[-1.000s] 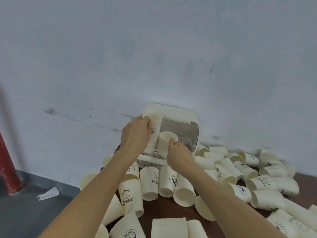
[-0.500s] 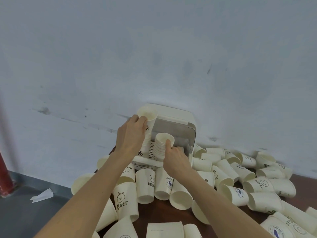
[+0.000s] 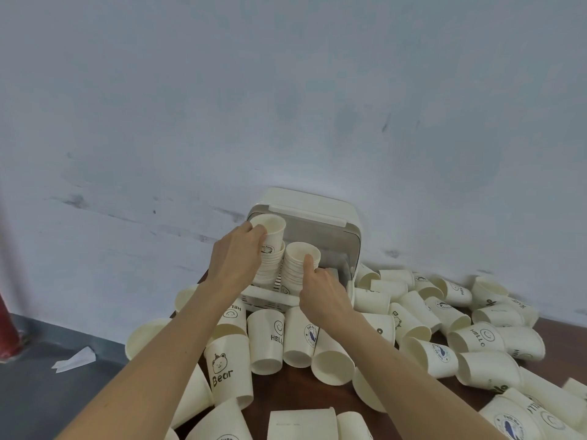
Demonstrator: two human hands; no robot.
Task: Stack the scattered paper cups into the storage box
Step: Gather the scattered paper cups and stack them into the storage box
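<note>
The left hand [image 3: 236, 257] is curled round the top cup [image 3: 270, 231] of the left stack [image 3: 268, 265], which now stands higher than a second ago. The right hand [image 3: 320, 292] grips the right stack [image 3: 298, 265], thumb on its rim. Both stacks have been kept inside the storage box [image 3: 333, 217], seating apparently unfinished. Many scattered cups [image 3: 476, 338] remain on the table [image 3: 295, 392].

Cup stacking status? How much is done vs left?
Done: two stacks stand in the storage box. In hand: left hand grips the left stack; right hand holds the right stack. Left: dozens of loose cups lie scattered on the table.
</note>
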